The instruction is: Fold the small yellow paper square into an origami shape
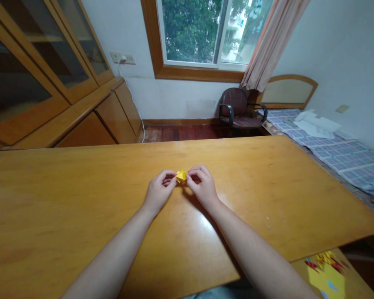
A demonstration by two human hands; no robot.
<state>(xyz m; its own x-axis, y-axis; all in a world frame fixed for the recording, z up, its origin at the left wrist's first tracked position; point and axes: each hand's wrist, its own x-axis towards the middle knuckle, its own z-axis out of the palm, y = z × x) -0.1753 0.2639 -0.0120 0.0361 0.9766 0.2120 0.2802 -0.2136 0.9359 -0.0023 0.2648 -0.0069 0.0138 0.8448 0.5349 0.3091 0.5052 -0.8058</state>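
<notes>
A small piece of folded yellow paper [181, 176], creased into a pointed shape, is held just above the wooden table [81, 216]. My left hand [159, 189] pinches its left side between thumb and fingertips. On the opposite side, the thumb and fingers of my right hand [203, 185] are closed on its right edge. Both forearms reach in from the bottom of the view. The fingertips cover the paper's outer ends, so its full form cannot be made out.
At the lower right, below the table edge, lie yellow paper sheets [327, 280] and folded yellow and red pieces [328, 259]. An armchair [237, 106] stands beyond the table, a bed [339, 153] to the right, and a glass-door cabinet [65, 89] at the left.
</notes>
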